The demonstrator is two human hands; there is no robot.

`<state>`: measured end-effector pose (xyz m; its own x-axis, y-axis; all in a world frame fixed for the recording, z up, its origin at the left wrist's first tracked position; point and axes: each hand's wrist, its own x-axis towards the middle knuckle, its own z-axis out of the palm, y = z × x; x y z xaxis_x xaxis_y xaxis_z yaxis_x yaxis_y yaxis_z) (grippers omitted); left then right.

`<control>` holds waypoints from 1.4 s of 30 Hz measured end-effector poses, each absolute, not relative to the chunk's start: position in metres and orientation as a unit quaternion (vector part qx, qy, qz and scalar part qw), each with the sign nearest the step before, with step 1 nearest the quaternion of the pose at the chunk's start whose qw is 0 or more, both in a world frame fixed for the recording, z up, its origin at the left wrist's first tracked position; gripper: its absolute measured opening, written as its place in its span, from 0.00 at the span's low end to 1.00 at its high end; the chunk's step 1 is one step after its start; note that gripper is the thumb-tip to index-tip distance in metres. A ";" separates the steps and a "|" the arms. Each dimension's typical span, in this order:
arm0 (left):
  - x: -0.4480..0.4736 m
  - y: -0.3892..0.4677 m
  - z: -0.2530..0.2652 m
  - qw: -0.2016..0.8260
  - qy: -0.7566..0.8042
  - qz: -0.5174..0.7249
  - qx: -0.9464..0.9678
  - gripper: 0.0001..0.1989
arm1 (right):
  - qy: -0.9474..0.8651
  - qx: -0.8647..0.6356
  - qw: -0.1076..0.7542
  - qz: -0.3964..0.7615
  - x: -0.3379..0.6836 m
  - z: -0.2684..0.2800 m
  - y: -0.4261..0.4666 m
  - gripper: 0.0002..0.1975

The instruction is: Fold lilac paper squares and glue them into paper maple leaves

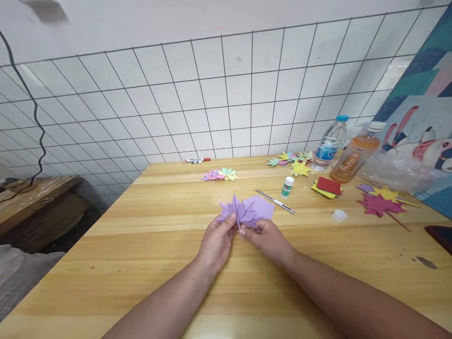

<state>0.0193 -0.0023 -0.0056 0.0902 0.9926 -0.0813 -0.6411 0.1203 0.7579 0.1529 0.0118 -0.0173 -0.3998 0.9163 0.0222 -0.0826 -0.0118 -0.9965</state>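
A folded purple paper maple leaf [247,211] is held between both hands above the table. My left hand [218,238] grips its left part, thumb pressed on top near the stem. My right hand [266,238] pinches the lower right of the leaf beside its short stem. Behind the leaf lies a flat sheet of purple paper [265,205], partly covered by it. A utility knife [276,202] rests just beyond the sheet. Past the knife stands a glue bottle [287,187] with a white cap.
Paper leaves [221,175] and a marker [197,160] lie near the wall, with more leaves [300,167] farther right. A water bottle [329,146], an orange drink bottle [355,155], red and yellow paper [328,186], a white cap [339,215] and a dark red leaf [379,204] occupy the right side.
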 end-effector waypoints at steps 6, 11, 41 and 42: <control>0.020 -0.001 -0.004 0.668 0.330 0.612 0.264 0.12 | -0.546 -0.421 0.407 0.599 0.152 -0.012 0.009 0.13; 0.022 -0.003 -0.003 0.657 0.330 0.620 0.272 0.12 | -0.531 -0.457 0.384 0.602 0.151 -0.011 0.007 0.13; 0.016 0.006 -0.007 0.622 0.290 0.696 0.209 0.12 | -0.546 -0.485 0.393 0.559 0.151 -0.007 0.009 0.11; 0.009 0.010 -0.009 0.617 0.304 0.700 0.191 0.14 | -0.555 -0.482 0.401 0.547 0.154 -0.006 0.010 0.10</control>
